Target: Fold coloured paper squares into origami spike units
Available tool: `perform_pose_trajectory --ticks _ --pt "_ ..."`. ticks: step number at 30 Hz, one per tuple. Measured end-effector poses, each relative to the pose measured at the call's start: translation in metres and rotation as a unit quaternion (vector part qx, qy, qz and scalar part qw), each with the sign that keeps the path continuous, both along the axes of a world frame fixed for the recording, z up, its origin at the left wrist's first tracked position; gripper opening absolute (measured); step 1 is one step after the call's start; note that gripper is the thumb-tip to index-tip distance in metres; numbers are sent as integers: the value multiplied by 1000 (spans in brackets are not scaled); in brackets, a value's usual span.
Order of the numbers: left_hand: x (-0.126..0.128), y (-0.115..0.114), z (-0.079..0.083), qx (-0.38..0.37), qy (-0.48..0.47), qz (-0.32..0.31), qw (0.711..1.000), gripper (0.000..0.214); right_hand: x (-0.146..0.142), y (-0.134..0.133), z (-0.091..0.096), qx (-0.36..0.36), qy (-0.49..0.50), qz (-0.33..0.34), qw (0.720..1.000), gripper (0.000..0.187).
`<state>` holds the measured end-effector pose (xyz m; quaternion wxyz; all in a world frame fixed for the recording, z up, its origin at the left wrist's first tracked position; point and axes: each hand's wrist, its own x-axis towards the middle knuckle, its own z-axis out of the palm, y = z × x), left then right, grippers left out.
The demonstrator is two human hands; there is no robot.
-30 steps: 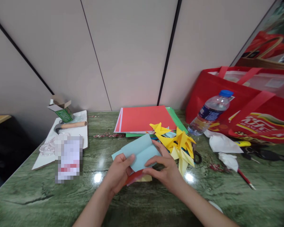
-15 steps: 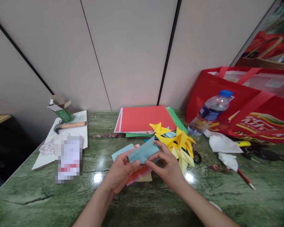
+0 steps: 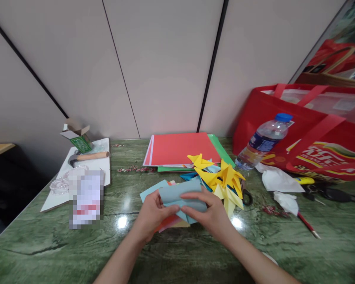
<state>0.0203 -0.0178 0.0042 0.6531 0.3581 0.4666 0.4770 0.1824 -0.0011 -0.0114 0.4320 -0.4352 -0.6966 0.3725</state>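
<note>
A light blue paper sheet (image 3: 180, 194), folded over on itself, is held between both my hands just above the green marble table (image 3: 62, 244). My left hand (image 3: 149, 217) pinches its left edge with thumb and fingers. My right hand (image 3: 211, 215) lies across its right half, fingers pressed down on the fold. Beneath it lie small paper squares (image 3: 171, 224) in red, orange and yellow. Several folded yellow paper shapes (image 3: 221, 179) sit just right of my right hand.
A stack of red and green paper sheets (image 3: 180, 148) lies near the wall. A water bottle (image 3: 262, 140) leans on a red tote bag (image 3: 313, 130). Crumpled tissues (image 3: 279, 181), a hammer (image 3: 87, 156) on a white board, a small green box (image 3: 77, 138) and scissors (image 3: 247, 196) lie around.
The blue sheet, open and curved a second ago, has been folded down into a flat narrow strip. Both hands stayed in place, my right fingers sliding over the fold.
</note>
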Motion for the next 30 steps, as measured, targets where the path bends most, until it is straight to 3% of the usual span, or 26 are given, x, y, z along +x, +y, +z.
perform_pose_trajectory --ticks 5,11,16,24,30 --pt "0 0 1 -6 -24 -12 1000 46 -1 0 3 -50 0 -11 999 22" --pt "-2 -1 2 -16 -73 -45 996 43 0 1 2 -54 6 -40 998 21" --pt "1 0 1 -14 -32 -8 999 41 -1 1 2 -27 -1 -30 999 7" --pt "4 0 1 -1 32 36 999 31 -2 -1 1 -48 -3 -25 999 10" --pt "1 0 2 0 -4 -6 1000 35 -1 1 2 -67 -4 -33 997 9"
